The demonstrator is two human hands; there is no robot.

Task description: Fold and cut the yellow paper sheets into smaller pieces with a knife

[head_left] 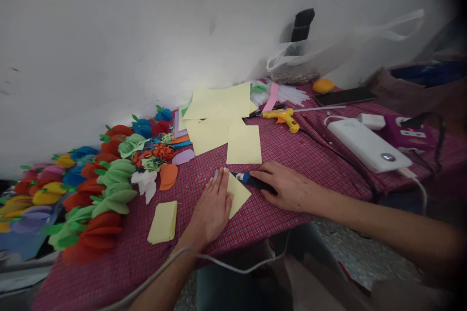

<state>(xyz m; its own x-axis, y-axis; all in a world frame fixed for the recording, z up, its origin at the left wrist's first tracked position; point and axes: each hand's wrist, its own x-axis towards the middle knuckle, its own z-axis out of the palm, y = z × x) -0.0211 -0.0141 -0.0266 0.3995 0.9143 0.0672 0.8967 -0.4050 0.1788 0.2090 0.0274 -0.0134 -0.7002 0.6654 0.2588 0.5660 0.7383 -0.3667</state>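
Note:
My left hand [214, 202] lies flat on a small piece of pale yellow paper [238, 195], fingers stretched out. The palm and fingers hide the paper's left part. My right hand [283, 186] is closed around a dark utility knife [257, 182] with a blue front part. Its tip points left and reaches the upper edge of the paper, close to my left fingertips. Just beyond my hands lies a yellow paper square [244, 145]. A stack of small yellow paper pieces [163, 222] sits to the left of my left hand.
Larger yellow sheets [221, 102] lie near the wall. Colourful paper fruits [116, 184] crowd the left side. At right are a yellow glue gun [286, 117], a white power bank [367, 145], a purple socket box [412, 132] and a phone [345, 96]. A white cable [233, 268] crosses my left forearm.

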